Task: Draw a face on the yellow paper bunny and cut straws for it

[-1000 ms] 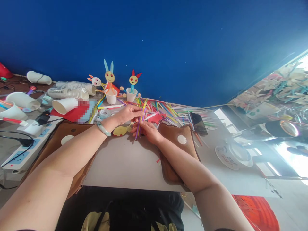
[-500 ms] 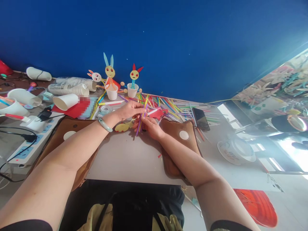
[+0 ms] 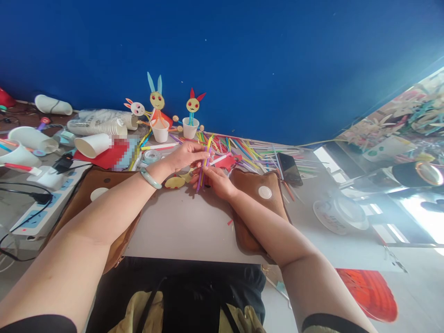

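Purple and yellow sticks (image 3: 200,180), slim like straws or pipe cleaners, stand nearly upright between my two hands. My left hand (image 3: 187,156), with a pale bangle on its wrist, pinches them near their upper part. Lower down, my right hand (image 3: 218,181) has its fingers closed round the same sticks. A yellow cut-out piece (image 3: 175,181) lies on the table just left of my hands. Behind them a red piece (image 3: 231,162) rests among many coloured sticks (image 3: 248,155).
Rabbit-headed figures stand in white cups (image 3: 160,132) by the blue wall. Brown pads (image 3: 256,217) lie under my forearms. A phone (image 3: 289,169) is at the right, a power strip (image 3: 38,217) at the left, with stacked paper cups (image 3: 100,127) behind it.
The view has shifted slightly. Both hands keep hold of the sticks in nearly the same place; the yellow stick's top now looks bent over.
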A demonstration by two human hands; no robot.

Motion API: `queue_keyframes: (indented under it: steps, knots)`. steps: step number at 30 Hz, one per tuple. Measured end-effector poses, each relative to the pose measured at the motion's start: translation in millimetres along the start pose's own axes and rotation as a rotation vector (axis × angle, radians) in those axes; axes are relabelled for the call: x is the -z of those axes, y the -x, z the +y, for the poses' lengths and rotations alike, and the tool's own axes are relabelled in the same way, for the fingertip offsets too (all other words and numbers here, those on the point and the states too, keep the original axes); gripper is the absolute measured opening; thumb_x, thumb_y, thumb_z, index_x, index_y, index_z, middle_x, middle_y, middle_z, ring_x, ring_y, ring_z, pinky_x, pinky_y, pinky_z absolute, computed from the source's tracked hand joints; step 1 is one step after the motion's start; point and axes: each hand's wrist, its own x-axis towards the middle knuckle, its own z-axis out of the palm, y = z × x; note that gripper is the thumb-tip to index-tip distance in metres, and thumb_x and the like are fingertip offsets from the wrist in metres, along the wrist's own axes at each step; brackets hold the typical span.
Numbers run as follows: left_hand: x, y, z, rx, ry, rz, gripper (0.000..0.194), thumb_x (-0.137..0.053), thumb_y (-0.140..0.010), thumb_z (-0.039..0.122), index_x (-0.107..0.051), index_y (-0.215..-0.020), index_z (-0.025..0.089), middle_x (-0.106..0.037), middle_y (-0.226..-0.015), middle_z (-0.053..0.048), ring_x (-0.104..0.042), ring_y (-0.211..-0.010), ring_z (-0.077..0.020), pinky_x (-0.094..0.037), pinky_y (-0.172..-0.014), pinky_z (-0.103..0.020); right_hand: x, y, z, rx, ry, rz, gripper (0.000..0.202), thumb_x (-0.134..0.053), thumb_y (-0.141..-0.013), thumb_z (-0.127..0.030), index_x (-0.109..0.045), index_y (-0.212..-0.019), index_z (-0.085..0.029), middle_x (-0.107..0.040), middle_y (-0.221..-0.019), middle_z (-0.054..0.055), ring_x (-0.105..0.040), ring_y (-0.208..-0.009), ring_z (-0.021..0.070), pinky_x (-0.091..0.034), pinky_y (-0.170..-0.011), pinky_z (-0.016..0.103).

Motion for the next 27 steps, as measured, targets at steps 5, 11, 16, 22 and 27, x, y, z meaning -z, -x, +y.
queue_keyframes:
  steps: [5, 11, 16, 22, 27]
  knots:
    - [0.0, 1.3, 3.0, -0.019, -0.030, -0.015, 0.023, -0.066, -0.081, 0.034, -0.070, -0.080, 0.011, -0.059, -0.060, 0.000, -0.046, -0.049, -0.0051, -0.035, -0.047, -0.019, -1.4, 1.0, -2.1, -0.004, 0.013, 0.008, 0.042, -0.056, -0.087, -0.057, -0.067, -0.096, -0.018, -0.074, -0.081, 0.006, -0.069, -0.068, 0.0194, -0.055, -0.071, 0.034]
    - [0.2, 0.1, 0.3, 0.023, 0.018, 0.000, 0.024, -0.070, -0.077, 0.035, -0.069, -0.081, 0.011, -0.058, -0.060, 0.001, -0.046, -0.048, -0.0048, -0.033, -0.045, -0.019, 0.2, 0.3, -0.1, 0.023, -0.003, -0.012, 0.043, -0.057, -0.086, -0.058, -0.066, -0.091, -0.016, -0.074, -0.079, 0.006, -0.069, -0.065, 0.0187, -0.055, -0.065, 0.031]
    - [1.6, -1.4, -4.3, 0.024, 0.010, -0.014, 0.024, -0.070, -0.078, 0.035, -0.069, -0.081, 0.011, -0.055, -0.058, 0.002, -0.045, -0.048, -0.0047, -0.032, -0.045, -0.019, 0.5, -0.3, -0.4, 0.024, 0.011, -0.003, 0.045, -0.057, -0.086, -0.059, -0.066, -0.090, -0.015, -0.073, -0.077, 0.006, -0.068, -0.063, 0.0180, -0.055, -0.063, 0.031]
    - [1.6, -1.3, -4.3, 0.006, -0.002, -0.042, 0.023, -0.066, -0.081, 0.033, -0.065, -0.070, 0.012, -0.061, -0.065, -0.001, -0.046, -0.050, -0.0042, -0.033, -0.046, -0.019, -0.7, 0.2, -3.1, 0.003, 0.022, -0.004, 0.044, -0.056, -0.086, -0.058, -0.067, -0.093, -0.016, -0.072, -0.077, 0.006, -0.067, -0.064, 0.0191, -0.054, -0.063, 0.033]
    - [-1.6, 0.1, -1.6, 0.016, 0.041, -0.024, 0.022, -0.068, -0.079, 0.035, -0.066, -0.073, 0.013, -0.055, -0.058, 0.002, -0.045, -0.048, -0.0054, -0.036, -0.046, -0.020, -1.7, 1.0, -4.4, -0.011, -0.018, 0.003, 0.043, -0.055, -0.088, -0.057, -0.066, -0.101, -0.017, -0.074, -0.079, 0.005, -0.068, -0.064, 0.0199, -0.055, -0.064, 0.034]
